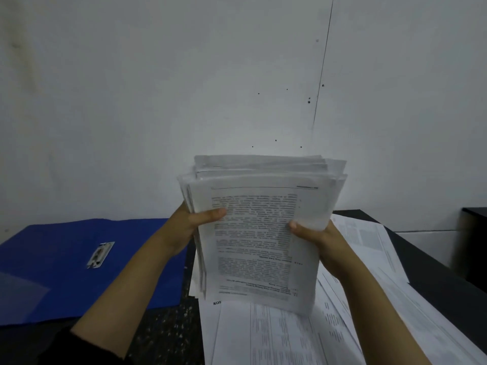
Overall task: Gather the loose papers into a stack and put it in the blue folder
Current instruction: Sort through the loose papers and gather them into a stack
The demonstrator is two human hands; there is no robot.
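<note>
A thick stack of printed papers stands nearly upright above the table, its top edges uneven. My left hand grips its left edge with the thumb across the front page. My right hand grips the right edge, thumb on the front as well. The blue folder lies closed and flat on the table to the left, with a small label on its cover. More loose papers lie spread on the table under and to the right of the stack.
A dark speckled table carries everything. A white wall rises right behind it. Further sheets reach toward the table's right edge, beyond which a dark piece of furniture stands.
</note>
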